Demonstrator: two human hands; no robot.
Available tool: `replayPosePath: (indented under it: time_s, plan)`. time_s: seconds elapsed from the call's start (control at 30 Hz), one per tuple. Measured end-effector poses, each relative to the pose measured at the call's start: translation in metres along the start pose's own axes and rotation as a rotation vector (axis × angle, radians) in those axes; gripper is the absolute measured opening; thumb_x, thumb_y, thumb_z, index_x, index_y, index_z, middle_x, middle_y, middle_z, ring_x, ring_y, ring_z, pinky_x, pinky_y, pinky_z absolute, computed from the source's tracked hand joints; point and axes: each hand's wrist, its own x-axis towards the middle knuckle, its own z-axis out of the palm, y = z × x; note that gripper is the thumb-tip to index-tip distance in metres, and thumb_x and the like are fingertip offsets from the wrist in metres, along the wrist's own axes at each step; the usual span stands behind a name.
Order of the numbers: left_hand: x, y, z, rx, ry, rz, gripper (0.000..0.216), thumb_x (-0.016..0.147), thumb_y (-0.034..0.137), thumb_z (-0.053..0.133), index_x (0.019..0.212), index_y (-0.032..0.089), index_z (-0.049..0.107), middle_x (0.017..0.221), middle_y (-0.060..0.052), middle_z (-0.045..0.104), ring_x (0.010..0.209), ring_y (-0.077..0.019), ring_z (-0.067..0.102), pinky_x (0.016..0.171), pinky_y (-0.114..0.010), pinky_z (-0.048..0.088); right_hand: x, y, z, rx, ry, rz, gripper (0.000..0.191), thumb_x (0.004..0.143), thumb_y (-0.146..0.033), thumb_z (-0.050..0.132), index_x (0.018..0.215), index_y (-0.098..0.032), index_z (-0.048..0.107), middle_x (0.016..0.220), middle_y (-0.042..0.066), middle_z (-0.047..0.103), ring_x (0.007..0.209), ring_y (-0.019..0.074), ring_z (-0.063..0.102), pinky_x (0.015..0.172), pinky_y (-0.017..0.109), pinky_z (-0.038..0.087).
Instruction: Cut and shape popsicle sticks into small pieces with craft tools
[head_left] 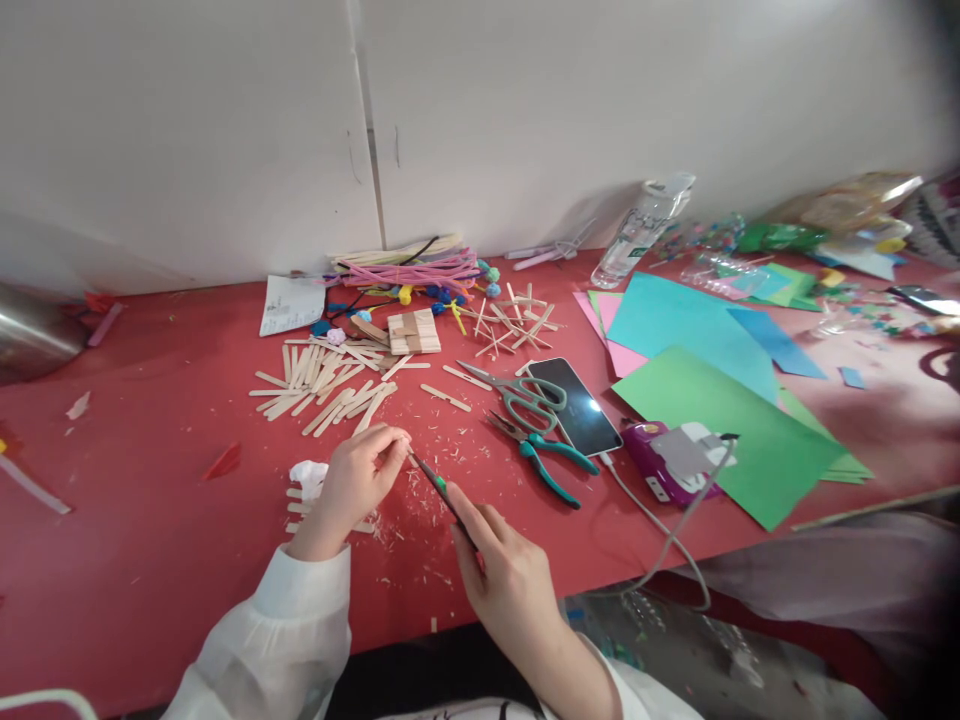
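Sticks [300,372]: bare wood, matt. Scissors [504,386]: metal blades, plastic handles. Pliers [566,453]: dull metal head, plastic grips. Phone [581,412]: glossy, smooth. Bottle [634,236]: clear shiny plastic. Green paper [724,430]: matt. Sleeve [289,620]: thin cloth.

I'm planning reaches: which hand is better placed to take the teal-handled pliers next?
Right, probably: the right hand is nearer the handle end of the teal-handled pliers, though it would first need to put down the dark tool it holds. The left hand is farther from that end.
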Motion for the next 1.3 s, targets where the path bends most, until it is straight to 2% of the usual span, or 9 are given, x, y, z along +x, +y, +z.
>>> replayPosePath:
  time_s: [0.13,0.23,0.33,0.43,0.5,0.57,0.77,1.03,1.3]
  plan:
    - [-0.001,0.000,0.000,0.017,0.000,0.028,0.022,0.092,0.027,0.041,0.081,0.020,0.059,0.079,-0.002,0.068,0.073,-0.0150,0.064,0.069,-0.024,0.047,0.000,-0.002,-0.001,0.055,-0.022,0.040,0.040,0.090,-0.016,0.035,0.120,-0.005,0.060,0.072,0.009,0.069,0.055,0.0184,0.067,0.044,0.023,0.050]
    - [-0.001,0.000,-0.001,0.022,0.017,0.049,0.022,0.092,0.026,0.041,0.080,0.020,0.059,0.078,-0.002,0.068,0.072,-0.0147,0.064,0.067,-0.023,0.048,0.001,0.001,-0.002,0.219,-0.046,0.109,0.040,0.089,-0.017,0.038,0.122,-0.008,0.058,0.089,0.012,0.072,0.075,0.0199,0.072,0.062,0.024,0.057]
    - [-0.001,-0.001,-0.001,0.027,0.043,0.067,0.021,0.092,0.025,0.041,0.080,0.020,0.059,0.076,-0.001,0.068,0.071,-0.0141,0.064,0.066,-0.022,0.049,0.000,0.005,-0.002,0.382,-0.025,0.140,0.037,0.089,-0.018,0.042,0.121,-0.011,0.058,0.105,0.012,0.071,0.095,0.0192,0.069,0.079,0.023,0.055]
    - [0.000,-0.004,0.000,0.032,0.059,0.060,0.021,0.091,0.024,0.042,0.080,0.020,0.059,0.076,-0.001,0.069,0.070,-0.0135,0.065,0.066,-0.021,0.049,-0.002,0.008,-0.002,0.364,0.025,0.119,0.036,0.089,-0.018,0.043,0.121,-0.012,0.059,0.093,0.010,0.072,0.081,0.0170,0.071,0.067,0.019,0.056]
    - [0.000,-0.006,0.001,0.026,0.059,0.037,0.021,0.091,0.024,0.042,0.079,0.020,0.059,0.076,-0.001,0.069,0.070,-0.0136,0.065,0.066,-0.021,0.049,-0.003,0.008,-0.002,0.302,0.043,0.097,0.037,0.089,-0.017,0.042,0.121,-0.013,0.060,0.082,0.008,0.070,0.066,0.0146,0.070,0.056,0.017,0.054]
    - [-0.001,-0.007,0.001,0.009,0.055,0.012,0.022,0.091,0.026,0.042,0.079,0.020,0.060,0.078,-0.002,0.070,0.071,-0.0141,0.065,0.066,-0.022,0.049,-0.003,0.007,-0.002,0.246,0.050,0.076,0.036,0.089,-0.016,0.041,0.120,-0.013,0.061,0.078,0.006,0.069,0.060,0.0129,0.068,0.051,0.016,0.051]
    - [-0.001,-0.006,0.001,-0.029,0.031,-0.036,0.024,0.091,0.030,0.042,0.080,0.021,0.061,0.079,-0.001,0.071,0.073,-0.0148,0.066,0.066,-0.021,0.049,0.001,0.006,0.000,0.173,0.059,0.054,0.036,0.089,-0.015,0.041,0.117,-0.012,0.063,0.078,0.005,0.068,0.057,0.0123,0.066,0.048,0.017,0.048]
    - [0.000,-0.005,-0.001,-0.035,0.010,-0.039,0.023,0.091,0.030,0.043,0.082,0.021,0.061,0.082,-0.002,0.071,0.076,-0.0152,0.066,0.068,-0.022,0.050,0.006,0.005,0.000,0.081,0.082,0.009,0.035,0.090,-0.015,0.039,0.114,-0.013,0.065,0.073,0.004,0.067,0.054,0.0134,0.065,0.046,0.019,0.047]
    - [-0.001,-0.004,0.000,-0.024,0.006,-0.023,0.022,0.091,0.029,0.043,0.082,0.021,0.061,0.081,-0.001,0.071,0.076,-0.0146,0.066,0.069,-0.021,0.050,0.004,-0.003,0.001,-0.056,0.046,-0.012,0.041,0.088,-0.011,0.033,0.117,-0.012,0.062,0.075,0.006,0.068,0.055,0.0156,0.066,0.042,0.021,0.046]
